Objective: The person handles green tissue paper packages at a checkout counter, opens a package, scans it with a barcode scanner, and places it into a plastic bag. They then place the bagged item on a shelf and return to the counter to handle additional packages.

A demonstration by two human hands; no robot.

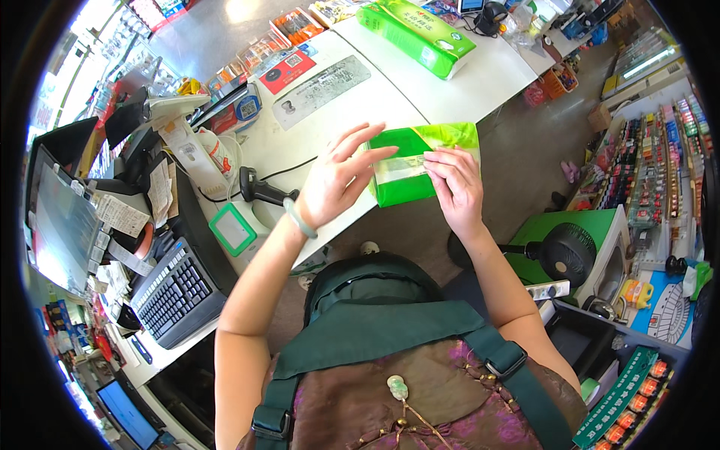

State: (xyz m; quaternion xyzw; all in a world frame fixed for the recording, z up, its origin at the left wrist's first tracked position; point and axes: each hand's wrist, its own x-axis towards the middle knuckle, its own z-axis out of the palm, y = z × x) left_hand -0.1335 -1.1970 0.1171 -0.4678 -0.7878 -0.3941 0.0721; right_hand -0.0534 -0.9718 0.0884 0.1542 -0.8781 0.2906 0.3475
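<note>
A green plastic-wrapped tissue pack (402,191) is in front of me by the counter's near edge, with much of it beyond that edge in the view. A pale, partly clear strip (396,169) runs across its face. My left hand (340,177), a pale bangle at its wrist, has its fingers spread over the pack's left side. The fingertips of my right hand (458,188) lie close together at the strip's right end; whether they pinch it is hidden. A larger green tissue pack (416,36) lies farther back on the white counter (388,107).
A handheld barcode scanner (264,188) and a green-framed device (233,229) are left of my left hand. Farther left are a keyboard (174,292) and a monitor (64,219). At right are a black fan (565,253) and stocked shelves (647,169).
</note>
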